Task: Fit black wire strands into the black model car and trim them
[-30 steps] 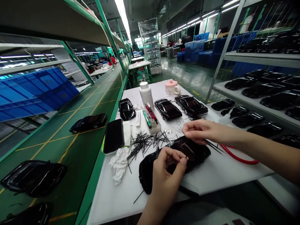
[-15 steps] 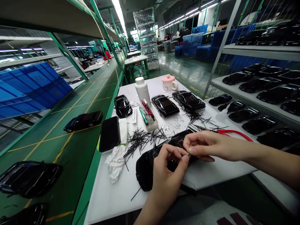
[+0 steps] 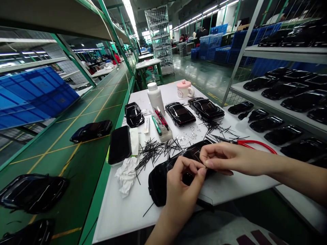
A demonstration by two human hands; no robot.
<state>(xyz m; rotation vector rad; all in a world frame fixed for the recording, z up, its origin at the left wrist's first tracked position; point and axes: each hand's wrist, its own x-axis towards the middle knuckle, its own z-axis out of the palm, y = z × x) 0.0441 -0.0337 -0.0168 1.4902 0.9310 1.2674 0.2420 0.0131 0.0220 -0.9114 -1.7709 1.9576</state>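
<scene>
A glossy black toy car body [image 3: 163,175] lies on the white table [image 3: 224,189] right in front of me. My left hand [image 3: 185,185] rests on its roof, thumb and forefinger pinched together. My right hand [image 3: 221,158] meets it from the right, fingers pinched too, and both fingertips close on a thin black strip too small to see clearly. A heap of black plastic strips [image 3: 155,151] lies just beyond the car. Red-handled cutters [image 3: 251,144] lie behind my right wrist.
Three more black cars [image 3: 180,114] stand farther back beside a white bottle [image 3: 155,97], a pink-lidded mug [image 3: 184,89] and a tool block [image 3: 162,129]. A black phone [image 3: 119,145] and crumpled tissue [image 3: 126,175] lie left. Green conveyor [image 3: 76,163] at left, car-laden shelves [image 3: 286,102] at right.
My right hand came down from above the car's far side to meet my left hand's fingertips; it uncovered the red cutters. Since half a second ago, almost nothing has moved.
</scene>
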